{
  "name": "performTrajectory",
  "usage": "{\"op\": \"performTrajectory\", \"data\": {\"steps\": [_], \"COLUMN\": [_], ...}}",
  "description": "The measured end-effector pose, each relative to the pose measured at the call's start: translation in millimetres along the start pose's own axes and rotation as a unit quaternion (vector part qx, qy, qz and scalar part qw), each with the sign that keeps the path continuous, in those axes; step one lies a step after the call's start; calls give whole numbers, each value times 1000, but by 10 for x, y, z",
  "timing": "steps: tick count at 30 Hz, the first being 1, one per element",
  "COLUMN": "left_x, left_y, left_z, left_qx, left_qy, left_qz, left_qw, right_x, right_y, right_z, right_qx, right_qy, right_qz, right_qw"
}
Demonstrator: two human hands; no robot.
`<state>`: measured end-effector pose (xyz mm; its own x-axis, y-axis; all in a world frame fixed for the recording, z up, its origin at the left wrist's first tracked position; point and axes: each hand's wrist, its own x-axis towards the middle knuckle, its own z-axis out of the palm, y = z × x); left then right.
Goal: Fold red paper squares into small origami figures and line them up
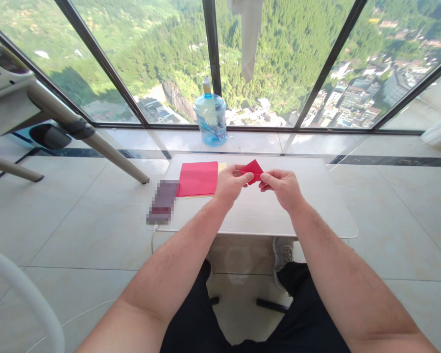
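Note:
Between my two hands is a small folded piece of red paper [255,167], raised above the low white table [316,206]. My left hand [231,182] pinches its left side, with the thumb lying across the front. At the right corner, my right hand [281,185] grips it between thumb and fingers. The paper has a pointed top edge and a crease across its middle. Just left of my left hand lies a stack of red sheets [198,178], with yellow paper [222,167] showing beneath it.
A blurred-out dark rectangular object [163,202] with a white cable [153,240] lies at the table's left edge. Beyond the table, a blue water jug [210,119] stands by the tall window. Metal legs of a piece of furniture [110,157] rise at left.

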<state>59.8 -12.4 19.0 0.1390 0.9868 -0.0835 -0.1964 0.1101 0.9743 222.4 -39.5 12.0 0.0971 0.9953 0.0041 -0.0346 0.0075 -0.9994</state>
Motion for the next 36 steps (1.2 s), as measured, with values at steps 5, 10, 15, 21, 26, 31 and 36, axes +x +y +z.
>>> {"op": "performTrajectory", "data": {"steps": [5, 10, 15, 21, 26, 31, 36], "left_x": [-11, -21, -21, -1, 27, 42, 34], "left_y": [12, 13, 2, -20, -88, -121, -80], "left_z": [4, 7, -1, -13, -6, 13, 22], "left_qx": [-23, -39, -53, -38, -21, -34, -6], "left_qy": [20, -5, -12, -2, 3, 7, -16], "left_qz": [-12, -38, -51, -50, -45, -49, -55], "left_qw": [999, 999, 997, 998, 999, 998, 998], "right_x": [6, -9, 1, -3, -13, -17, -16], "right_y": [3, 4, 42, 85, 88, 73, 70], "right_z": [24, 37, 16, 3, 29, 52, 53], "right_qx": [3, -6, -22, -51, -66, -82, -82], "right_qy": [41, 27, 16, 19, 19, 34, 38], "right_qz": [-4, -2, 3, 9, 9, 6, 14], "right_qw": [999, 1000, 1000, 998, 998, 996, 996]}}
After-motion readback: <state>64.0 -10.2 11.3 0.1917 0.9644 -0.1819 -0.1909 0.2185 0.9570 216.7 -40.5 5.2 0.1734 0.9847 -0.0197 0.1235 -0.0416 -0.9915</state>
